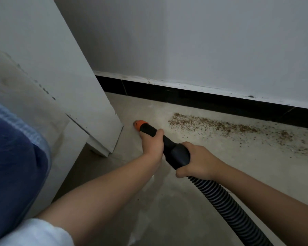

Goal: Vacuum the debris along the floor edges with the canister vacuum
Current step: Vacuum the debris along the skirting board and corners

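Down at the foot of the wall, both hands are wrapped around the black vacuum wand [169,144]: the left hand [152,142] grips it just behind the orange nozzle tip [140,123], and the right hand [196,161] clamps the thicker handle where the ribbed hose [226,203] joins on. The tip sits low, close to the corner of a white cabinet [96,110] and well short of the debris [212,124], which lies in a brownish band on the floor [185,201] just beside the black baseboard [167,94].

The wand looks like rigid plastic, probably light and easy to steer, so this two-handed hold (one hand forward for aim, one back for leverage) seems sound. The hose is likely flexible and springy and may tug backward as it stretches, so the rear grip should take that pull.

The canister itself is out of view, and the hose is cut off at the bottom edge. Whether the tip touches the floor cannot be told. The debris trails off the right edge, so its full extent is unknown.
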Tool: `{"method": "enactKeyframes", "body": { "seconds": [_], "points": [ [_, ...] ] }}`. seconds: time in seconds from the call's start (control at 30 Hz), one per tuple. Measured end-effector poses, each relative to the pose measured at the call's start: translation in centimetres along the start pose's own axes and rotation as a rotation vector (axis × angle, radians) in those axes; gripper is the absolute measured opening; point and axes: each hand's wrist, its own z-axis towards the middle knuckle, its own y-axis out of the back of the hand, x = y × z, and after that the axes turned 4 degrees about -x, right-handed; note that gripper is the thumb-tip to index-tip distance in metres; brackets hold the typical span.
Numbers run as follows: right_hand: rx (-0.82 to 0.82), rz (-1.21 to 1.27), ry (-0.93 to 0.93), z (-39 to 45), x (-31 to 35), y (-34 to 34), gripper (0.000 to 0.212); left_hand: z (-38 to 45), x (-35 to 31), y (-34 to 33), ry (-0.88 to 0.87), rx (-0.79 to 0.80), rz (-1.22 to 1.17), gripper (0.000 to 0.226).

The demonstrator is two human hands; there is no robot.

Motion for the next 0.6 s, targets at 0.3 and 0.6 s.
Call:
{"method": "enactKeyframes", "body": {
  "seconds": [0.3,0.6],
  "points": [
    [-0.064,0.034,-0.135,-2.9,-2.5,4.9,0.051,-2.7,-1.0,-6.4,0.103,0.065,0.005,0.057],
    [-0.056,0.101,-0.223,-6.2,-3.7,3.0,0.053,-5.0,1.1,-6.0,0.124,0.102,0.125,0.07]
  ]
}}
